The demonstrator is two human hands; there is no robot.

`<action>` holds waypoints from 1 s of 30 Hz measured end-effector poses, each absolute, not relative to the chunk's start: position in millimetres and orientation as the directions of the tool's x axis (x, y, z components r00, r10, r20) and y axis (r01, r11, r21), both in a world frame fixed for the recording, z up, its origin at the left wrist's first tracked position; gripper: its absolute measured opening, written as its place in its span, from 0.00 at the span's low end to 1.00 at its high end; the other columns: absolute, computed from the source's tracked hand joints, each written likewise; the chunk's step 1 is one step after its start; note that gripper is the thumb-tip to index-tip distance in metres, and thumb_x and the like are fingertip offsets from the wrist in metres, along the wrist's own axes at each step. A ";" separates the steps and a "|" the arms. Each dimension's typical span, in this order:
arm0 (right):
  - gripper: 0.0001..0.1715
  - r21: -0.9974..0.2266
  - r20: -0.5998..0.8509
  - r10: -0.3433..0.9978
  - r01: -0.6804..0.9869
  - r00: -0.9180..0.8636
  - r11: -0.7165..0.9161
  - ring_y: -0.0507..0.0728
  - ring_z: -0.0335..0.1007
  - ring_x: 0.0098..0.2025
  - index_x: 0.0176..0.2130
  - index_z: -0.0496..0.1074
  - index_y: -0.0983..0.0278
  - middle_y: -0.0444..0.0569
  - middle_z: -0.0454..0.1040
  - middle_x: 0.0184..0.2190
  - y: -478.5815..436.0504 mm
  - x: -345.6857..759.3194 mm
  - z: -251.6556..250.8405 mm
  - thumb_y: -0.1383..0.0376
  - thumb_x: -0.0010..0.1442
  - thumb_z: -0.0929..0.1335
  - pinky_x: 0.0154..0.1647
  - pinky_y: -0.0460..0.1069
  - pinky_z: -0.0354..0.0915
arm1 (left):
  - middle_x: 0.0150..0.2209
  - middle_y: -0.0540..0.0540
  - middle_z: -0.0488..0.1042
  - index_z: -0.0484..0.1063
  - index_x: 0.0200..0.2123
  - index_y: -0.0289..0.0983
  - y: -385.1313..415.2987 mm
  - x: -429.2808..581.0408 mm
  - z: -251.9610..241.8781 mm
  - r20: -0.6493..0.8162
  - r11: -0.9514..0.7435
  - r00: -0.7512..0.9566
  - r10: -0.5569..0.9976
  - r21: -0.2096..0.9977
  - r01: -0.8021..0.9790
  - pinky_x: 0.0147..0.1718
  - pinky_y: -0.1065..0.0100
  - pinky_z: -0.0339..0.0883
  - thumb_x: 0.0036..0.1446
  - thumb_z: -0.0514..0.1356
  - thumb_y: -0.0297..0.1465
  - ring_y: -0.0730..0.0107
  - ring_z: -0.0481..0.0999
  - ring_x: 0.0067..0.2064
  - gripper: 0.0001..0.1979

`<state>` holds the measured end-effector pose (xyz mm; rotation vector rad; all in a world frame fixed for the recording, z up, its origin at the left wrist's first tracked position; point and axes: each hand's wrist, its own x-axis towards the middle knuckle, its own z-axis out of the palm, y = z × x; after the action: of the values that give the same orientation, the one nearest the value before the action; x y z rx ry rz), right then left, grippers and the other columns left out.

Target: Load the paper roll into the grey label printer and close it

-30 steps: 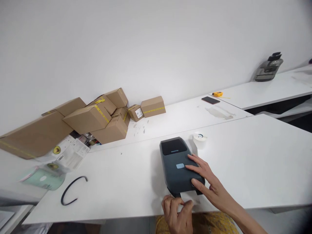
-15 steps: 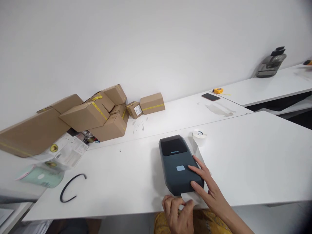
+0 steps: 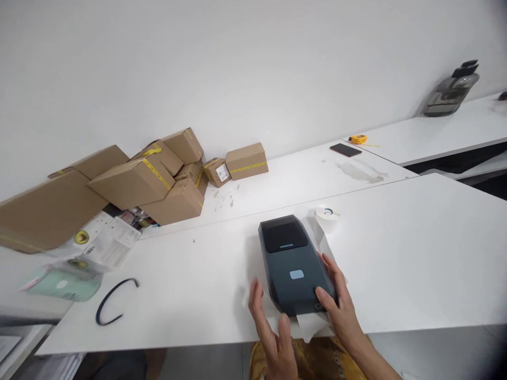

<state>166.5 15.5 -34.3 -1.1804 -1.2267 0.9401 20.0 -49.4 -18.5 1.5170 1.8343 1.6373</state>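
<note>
A dark blue-grey label printer (image 3: 291, 287) with a black window and a light blue button lies on the white table near its front edge. My right hand (image 3: 343, 303) grips its right side, thumb on top and fingers along the edge. Beside the printer's left front corner is my left hand (image 3: 273, 335), empty, its fingers apart. White paper (image 3: 312, 324) sticks out under the printer's front end. Behind the printer stands a roll of white labels (image 3: 327, 220), from which a strip runs down along the printer's right side.
Cardboard boxes (image 3: 134, 179) are piled at the back left. Plastic packets (image 3: 63, 282) and a black curved band (image 3: 105, 303) lie at the left. A phone (image 3: 345, 150) and a yellow tape measure (image 3: 357, 139) rest at the back right, with a grey bottle (image 3: 451, 92) beyond.
My left hand has let go of the paper at the printer's front and opened, moving left. My right hand has gone from resting flat on top to gripping the printer's right side.
</note>
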 end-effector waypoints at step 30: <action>0.48 -0.995 0.100 0.994 -0.013 -0.050 0.099 0.69 0.37 0.74 0.72 0.43 0.51 0.48 0.43 0.75 6.1 184.1 -57.1 0.35 0.63 0.56 0.71 0.68 0.43 | 0.55 0.39 0.72 0.67 0.57 0.41 -46.2 10.4 -12.3 -0.053 0.103 -0.549 0.834 0.993 0.060 0.47 0.64 0.70 0.55 0.62 0.52 0.57 0.75 0.51 0.32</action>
<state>184.1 6.1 -57.1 -1.1033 -1.2843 1.1772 10.4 -46.2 -12.3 0.8798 1.7306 1.5102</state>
